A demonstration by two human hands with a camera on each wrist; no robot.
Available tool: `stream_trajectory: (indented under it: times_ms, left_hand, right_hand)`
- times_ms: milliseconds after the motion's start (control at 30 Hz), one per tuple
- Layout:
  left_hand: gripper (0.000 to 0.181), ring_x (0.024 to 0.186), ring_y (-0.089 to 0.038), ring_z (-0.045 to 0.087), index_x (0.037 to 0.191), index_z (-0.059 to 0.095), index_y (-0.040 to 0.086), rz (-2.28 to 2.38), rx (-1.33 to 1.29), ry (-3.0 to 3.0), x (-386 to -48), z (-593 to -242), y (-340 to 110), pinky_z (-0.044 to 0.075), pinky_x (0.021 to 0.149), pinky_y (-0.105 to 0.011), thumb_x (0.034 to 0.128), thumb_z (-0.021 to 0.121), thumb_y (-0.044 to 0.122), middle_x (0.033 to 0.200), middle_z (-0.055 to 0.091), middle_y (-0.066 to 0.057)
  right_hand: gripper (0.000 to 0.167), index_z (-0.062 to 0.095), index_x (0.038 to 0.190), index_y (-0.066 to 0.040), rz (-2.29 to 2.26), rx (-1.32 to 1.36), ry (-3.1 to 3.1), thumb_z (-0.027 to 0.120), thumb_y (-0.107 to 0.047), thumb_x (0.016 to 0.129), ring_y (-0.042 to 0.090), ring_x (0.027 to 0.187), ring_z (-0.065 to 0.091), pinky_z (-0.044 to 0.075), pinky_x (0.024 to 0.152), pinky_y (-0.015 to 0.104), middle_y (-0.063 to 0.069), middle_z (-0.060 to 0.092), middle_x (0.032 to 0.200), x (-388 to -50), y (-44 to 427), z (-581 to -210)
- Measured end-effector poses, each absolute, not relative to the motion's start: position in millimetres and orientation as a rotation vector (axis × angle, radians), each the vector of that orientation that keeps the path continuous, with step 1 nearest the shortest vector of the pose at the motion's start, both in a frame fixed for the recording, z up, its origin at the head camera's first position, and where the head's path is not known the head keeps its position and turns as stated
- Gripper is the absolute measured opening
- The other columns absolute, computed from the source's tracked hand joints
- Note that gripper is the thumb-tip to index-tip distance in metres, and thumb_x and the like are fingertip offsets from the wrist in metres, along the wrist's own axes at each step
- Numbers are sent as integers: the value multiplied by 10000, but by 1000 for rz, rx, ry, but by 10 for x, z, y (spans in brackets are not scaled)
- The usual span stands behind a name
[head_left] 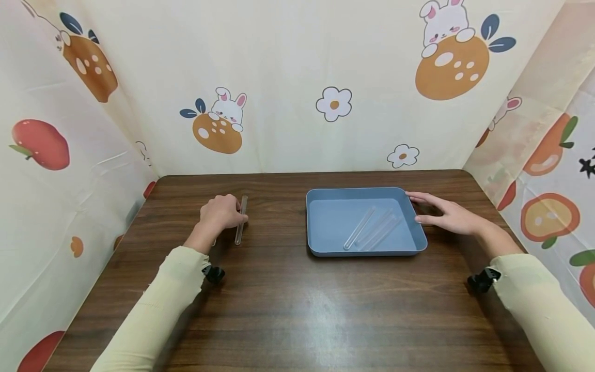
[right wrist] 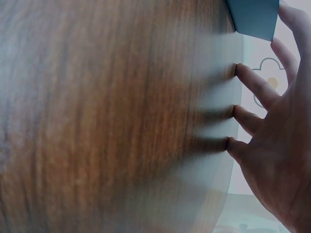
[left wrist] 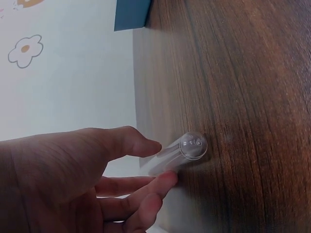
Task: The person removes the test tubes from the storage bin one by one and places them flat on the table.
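- Far L: pale hanging cloth (head_left: 42, 98) w/ fruit prints, running along the worktop's (head_left: 279, 289) L edge; worktop is dark brown wood grain.
- L arm: pale yellow sleeve (head_left: 153, 305), small black device (head_left: 215, 274) at wrist.
- L hand (head_left: 218, 213): grip narrow, thumb & finger pinching a clear tube (head_left: 239, 236) from either side. Tube is in worktop's L half, nearer far edge than near edge, pointing approx. toward far edge; its rounded end faces the wrist cam.
- Ctr R: shallow blue tray (head_left: 323, 222), rounded corners, close to worktop's far edge. Inside, approx. 3 clear tubes (head_left: 359, 228) lie slanted, side by side; exact no. hard to tell, see-through & overlapping.
- R hand (head_left: 448, 214): grip wide, fingers spread, nothing held; fingertips touch tray's R side nr its far R corner. Other fingertips at or just above worktop, can't tell which.
- Far R: matching black device (head_left: 483, 280) & yellow sleeve (head_left: 534, 289), coming in from worktop's R edge.
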State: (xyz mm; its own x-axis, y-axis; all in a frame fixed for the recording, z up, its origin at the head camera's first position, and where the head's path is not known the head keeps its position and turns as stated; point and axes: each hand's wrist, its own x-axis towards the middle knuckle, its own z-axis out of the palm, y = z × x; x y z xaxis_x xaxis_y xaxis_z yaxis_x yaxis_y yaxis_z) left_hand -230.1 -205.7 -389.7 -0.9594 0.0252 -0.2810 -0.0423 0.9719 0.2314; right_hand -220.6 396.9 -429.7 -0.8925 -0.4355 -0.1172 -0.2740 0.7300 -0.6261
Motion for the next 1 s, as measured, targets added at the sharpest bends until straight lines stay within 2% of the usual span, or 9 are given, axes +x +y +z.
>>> stream_trajectory:
  times_ms: [400,633,667,800,1000]
  left_hand:
    - [341,849,-258,620,1176,789,56,346,-16,2834,-2276,-3855,-2068,463,671,-365,1052,746,371,1012,737,-114]
    - [372,940,-305,685,1249,795,60,351,0,2842,-2308,-3821,-2098,544,725,-416,1053,728,369,1173,789,-169]
    - [396,940,-289,686,1246,801,81,363,19,2852,-2390,-3941,-2181,549,730,-413,1051,735,419,1167,795,-148]
    - [401,929,-290,688,1270,789,81,357,22,2848,-2414,-3915,-2211,557,737,-421,1058,726,416,1143,793,-134]
    - [391,923,-305,686,1288,775,55,333,32,2861,-2294,-3681,-2108,531,713,-406,1063,705,367,1132,797,-157]
  right_hand:
    - [800,339,1781,-255,-906,-560,2674,744,-287,1091,521,1636,404,353,1197,800,233,461,1776,-2210,3975,-4294]
    - [795,341,1779,-251,-911,-550,2672,742,-296,1094,526,1643,392,341,1202,812,234,457,1779,-2199,3969,-4290]
    - [795,341,1780,-250,-911,-549,2671,741,-298,1094,527,1643,389,339,1202,815,235,455,1780,-2198,3967,-4287]
    - [791,344,1778,-250,-908,-544,2672,740,-303,1095,530,1647,385,336,1203,823,235,455,1780,-2198,3960,-4282]
    - [789,342,1779,-257,-901,-541,2675,735,-310,1097,543,1656,371,327,1200,845,232,457,1780,-2204,3958,-4289]
